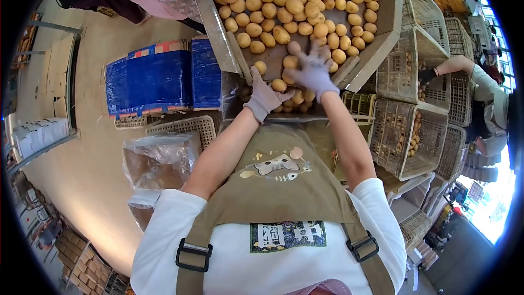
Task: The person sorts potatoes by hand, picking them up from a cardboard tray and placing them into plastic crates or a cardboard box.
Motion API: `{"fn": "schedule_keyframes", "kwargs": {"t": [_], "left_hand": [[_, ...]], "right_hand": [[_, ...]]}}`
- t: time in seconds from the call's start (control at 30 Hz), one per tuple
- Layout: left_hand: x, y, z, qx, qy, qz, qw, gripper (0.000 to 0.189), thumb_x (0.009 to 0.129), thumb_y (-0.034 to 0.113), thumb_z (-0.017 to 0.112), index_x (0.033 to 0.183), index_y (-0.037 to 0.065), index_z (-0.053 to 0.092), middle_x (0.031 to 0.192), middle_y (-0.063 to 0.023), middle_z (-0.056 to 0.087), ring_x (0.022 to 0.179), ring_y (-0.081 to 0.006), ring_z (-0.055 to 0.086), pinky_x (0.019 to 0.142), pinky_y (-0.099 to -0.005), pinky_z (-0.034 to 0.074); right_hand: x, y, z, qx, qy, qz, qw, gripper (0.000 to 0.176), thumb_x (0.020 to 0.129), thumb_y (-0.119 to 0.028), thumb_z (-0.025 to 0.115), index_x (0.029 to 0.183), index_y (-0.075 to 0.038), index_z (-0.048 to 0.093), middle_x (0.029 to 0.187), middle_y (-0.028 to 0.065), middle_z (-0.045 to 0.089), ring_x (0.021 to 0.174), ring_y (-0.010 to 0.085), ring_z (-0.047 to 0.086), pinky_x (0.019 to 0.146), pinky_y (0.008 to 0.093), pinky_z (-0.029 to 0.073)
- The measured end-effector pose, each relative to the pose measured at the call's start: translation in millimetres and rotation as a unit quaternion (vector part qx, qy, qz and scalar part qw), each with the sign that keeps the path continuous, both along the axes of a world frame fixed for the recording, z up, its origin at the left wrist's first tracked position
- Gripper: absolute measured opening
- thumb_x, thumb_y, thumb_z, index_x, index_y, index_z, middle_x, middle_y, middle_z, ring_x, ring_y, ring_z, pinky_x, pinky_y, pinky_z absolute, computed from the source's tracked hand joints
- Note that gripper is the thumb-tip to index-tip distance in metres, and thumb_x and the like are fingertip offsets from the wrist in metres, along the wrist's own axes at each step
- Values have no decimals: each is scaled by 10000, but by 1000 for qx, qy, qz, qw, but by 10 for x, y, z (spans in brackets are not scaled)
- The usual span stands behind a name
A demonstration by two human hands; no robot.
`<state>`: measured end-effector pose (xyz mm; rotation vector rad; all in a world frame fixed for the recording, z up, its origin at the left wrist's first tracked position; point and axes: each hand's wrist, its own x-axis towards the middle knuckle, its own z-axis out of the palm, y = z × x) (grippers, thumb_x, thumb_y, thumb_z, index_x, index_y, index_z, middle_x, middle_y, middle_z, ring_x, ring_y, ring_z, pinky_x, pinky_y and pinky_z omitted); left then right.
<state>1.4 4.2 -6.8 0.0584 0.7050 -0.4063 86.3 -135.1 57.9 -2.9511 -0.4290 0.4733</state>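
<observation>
Yellow-brown, rounded produce that looks like potatoes [295,5] fills a sloping metal-sided trough [376,57] in front of me. My left hand [266,97], in a pale glove, is at the trough's narrow mouth, thumb apart from its fingers. One potato [260,67] lies by its fingertips and another [279,85] just above its thumb. Also gloved, my right hand [315,72] reaches over the potatoes on the right side, fingers spread and slightly blurred. Below both hands more potatoes [297,97] sit in the opening near my apron.
Stacked plastic crates [393,131], some holding produce, stand on the right. To the left are blue-wrapped boxes [153,82], a crate [188,128] and a clear plastic bag [158,158]. A person in pink [158,0] stands at upper left; another person [488,98] is at far right.
</observation>
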Motion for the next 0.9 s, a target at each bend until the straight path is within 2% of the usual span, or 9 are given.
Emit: {"fn": "schedule_keyframes", "kwargs": {"t": [0.13, 0.23, 0.3, 0.53, 0.63, 0.7, 0.77, 0.87, 0.9], "left_hand": [[38, -7, -33, -47, 9, 16, 999, 1150, 786, 907, 327, 1537, 47, 193, 1542, -203, 307, 1409, -394, 360, 1106, -662, 315], [41, -18, -89, -41, -3, 15, 999, 1135, 789, 898, 341, 1535, 56, 192, 1545, -196, 289, 1408, -414, 350, 1101, -661, 331], [40, -31, -26, -12, -24, 6, 1000, 1121, 791, 892, 348, 1539, 72, 190, 1546, -193, 284, 1409, -423, 343, 1099, -659, 336], [56, -21, 10, -92, 14, 29, 995, 1119, 806, 874, 342, 1560, 79, 115, 1576, -240, 198, 1427, -447, 295, 1144, -592, 316], [95, 8, -67, -80, 21, 20, 996, 1089, 811, 878, 321, 1557, 105, 141, 1579, -221, 200, 1435, -441, 279, 1111, -632, 337], [84, -23, -41, -86, 3, 29, 996, 1062, 821, 874, 298, 1553, 116, 162, 1584, -196, 207, 1441, -432, 268, 1093, -663, 330], [68, -12, -22, -77, -17, 33, 996, 1038, 831, 866, 286, 1550, 124, 180, 1585, -173, 224, 1442, -420, 270, 1088, -674, 323], [67, -18, -4, -61, -66, 41, 995, 949, 870, 804, 302, 1536, 133, 221, 1570, -142, 287, 1426, -382, 310, 1098, -669, 311], [48, -29, -66, -151, -105, 82, 980, 928, 872, 786, 327, 1528, 137, 230, 1572, -140, 287, 1431, -379, 300, 1105, -671, 298]], "right_hand": [[-144, -34, 38, 69, 147, 81, 983, 517, 821, -479, 605, 1303, -296, 634, 1604, 125, 283, 1482, 333, 247, 1132, 700, 87], [-88, 71, 106, 190, 31, -42, 980, 363, 856, -316, 590, 1194, -217, 678, 1338, 142, 587, 1220, 341, 570, 1016, 469, 444], [35, 262, 106, 213, -146, 36, 965, 270, 852, -232, 596, 1103, -175, 678, 1122, 140, 661, 995, 334, 662, 821, 427, 530], [283, 912, -25, -100, -23, 70, 992, 542, 874, -177, 624, 1390, -162, 458, 1308, 159, 524, 1016, 345, 671, 809, 496, 527], [327, 750, 107, -87, 86, 79, 989, 560, 846, -213, 677, 1366, -161, 477, 1234, 153, 582, 1012, 322, 674, 814, 454, 526], [194, 545, 141, 104, 69, 42, 991, 571, 836, -195, 666, 1370, -147, 470, 1183, 146, 608, 981, 265, 677, 827, 455, 534], [28, 283, 192, 389, 62, -38, 918, 572, 842, -150, 630, 1385, -144, 449, 1203, 138, 596, 961, 247, 673, 827, 450, 548], [-127, -79, 239, 733, 309, -258, 548, 649, 820, -51, 579, 1431, -140, 379, 1259, 122, 561, 942, 227, 650, 855, 379, 576], [-214, -217, 287, 767, 321, -247, 497, 620, 820, -38, 556, 1411, -125, 390, 1268, 121, 538, 945, 234, 632, 874, 404, 555]]}}
